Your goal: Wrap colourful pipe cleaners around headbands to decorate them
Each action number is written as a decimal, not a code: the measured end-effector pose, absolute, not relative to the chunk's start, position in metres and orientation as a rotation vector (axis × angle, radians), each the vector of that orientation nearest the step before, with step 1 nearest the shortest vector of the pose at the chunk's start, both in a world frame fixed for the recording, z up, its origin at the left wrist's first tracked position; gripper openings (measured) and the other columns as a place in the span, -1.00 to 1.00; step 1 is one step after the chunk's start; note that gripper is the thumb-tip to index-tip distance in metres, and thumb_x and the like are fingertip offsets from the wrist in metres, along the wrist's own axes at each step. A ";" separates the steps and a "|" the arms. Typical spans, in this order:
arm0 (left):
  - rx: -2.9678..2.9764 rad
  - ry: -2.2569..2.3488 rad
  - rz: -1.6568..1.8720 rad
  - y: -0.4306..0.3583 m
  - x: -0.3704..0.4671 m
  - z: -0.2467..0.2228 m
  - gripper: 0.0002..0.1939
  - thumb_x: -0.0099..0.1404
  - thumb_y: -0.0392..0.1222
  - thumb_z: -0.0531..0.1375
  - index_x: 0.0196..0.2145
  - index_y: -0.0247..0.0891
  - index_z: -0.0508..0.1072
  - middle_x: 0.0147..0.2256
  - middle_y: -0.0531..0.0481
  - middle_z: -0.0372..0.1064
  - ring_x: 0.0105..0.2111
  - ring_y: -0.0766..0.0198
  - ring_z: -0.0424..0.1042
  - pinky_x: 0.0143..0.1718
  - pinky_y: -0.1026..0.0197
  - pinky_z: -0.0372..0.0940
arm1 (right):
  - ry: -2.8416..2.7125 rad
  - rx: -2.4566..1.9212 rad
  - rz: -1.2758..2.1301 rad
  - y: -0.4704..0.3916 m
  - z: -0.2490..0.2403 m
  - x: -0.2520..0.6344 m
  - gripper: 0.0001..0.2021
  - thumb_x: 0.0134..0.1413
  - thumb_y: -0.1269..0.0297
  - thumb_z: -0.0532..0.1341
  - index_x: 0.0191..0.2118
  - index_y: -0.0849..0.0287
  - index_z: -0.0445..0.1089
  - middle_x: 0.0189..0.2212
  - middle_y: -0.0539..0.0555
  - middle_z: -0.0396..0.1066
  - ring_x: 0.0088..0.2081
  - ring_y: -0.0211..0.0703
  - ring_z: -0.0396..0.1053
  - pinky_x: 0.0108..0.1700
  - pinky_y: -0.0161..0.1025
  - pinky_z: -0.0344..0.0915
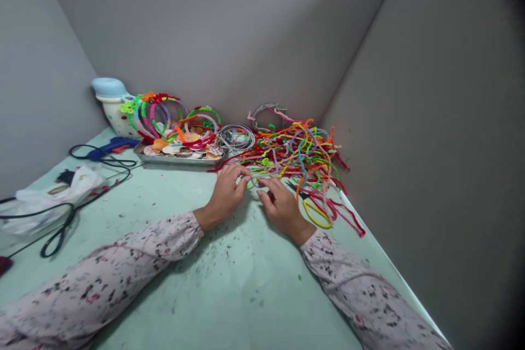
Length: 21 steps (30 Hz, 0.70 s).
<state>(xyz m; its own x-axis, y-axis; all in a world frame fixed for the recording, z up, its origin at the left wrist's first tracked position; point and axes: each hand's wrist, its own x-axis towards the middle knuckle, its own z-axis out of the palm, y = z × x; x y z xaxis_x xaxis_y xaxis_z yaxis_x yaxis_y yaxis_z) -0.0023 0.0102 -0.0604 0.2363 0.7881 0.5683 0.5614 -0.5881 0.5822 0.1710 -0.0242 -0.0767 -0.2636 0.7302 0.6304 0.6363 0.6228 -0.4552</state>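
Observation:
My left hand (226, 192) is closed, thumb and forefinger pinching a pale purple pipe cleaner (255, 181) over the middle of the table. At the strand's other end my right hand (282, 208) curls its fingers round it, thumb a little apart. The strand bends in a small curve between both hands; my fingers hide its ends. Just beyond them lies a tangled heap of colourful pipe cleaners (303, 147). Scissors with yellow handles (318, 214) rest beside my right hand, partly under loose strands.
A metal tray (180, 160) holds shells and fuzzy-wrapped hoops (158, 115). Beside it lies coiled grey wire (235, 138). Farther left are a white container with a blue lid (110, 87), a blue glue gun (109, 147), a black cable (76, 209) and a plastic bag (80, 188). Grey walls enclose the table.

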 end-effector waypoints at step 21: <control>2.129 1.339 1.476 0.007 -0.004 -0.055 -0.89 0.31 -0.23 0.03 -0.32 -0.22 0.34 -0.26 -0.04 0.35 -0.17 0.17 0.29 -0.06 0.09 0.16 | -2.160 -0.860 -0.277 -0.039 -0.068 0.171 -0.80 0.17 0.32 0.13 -0.09 0.16 0.37 -0.19 0.12 0.49 -0.19 -0.14 0.44 -0.19 -0.23 0.35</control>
<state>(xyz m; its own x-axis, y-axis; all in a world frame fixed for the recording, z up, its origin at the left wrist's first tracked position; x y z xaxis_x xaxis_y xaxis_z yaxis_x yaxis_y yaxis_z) -0.0035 0.0069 -0.0552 0.0776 0.7749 0.6272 0.5491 -0.5583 0.6219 0.1714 -0.0395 -0.0682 -0.4674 0.4901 0.7357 0.6598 0.7473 -0.0787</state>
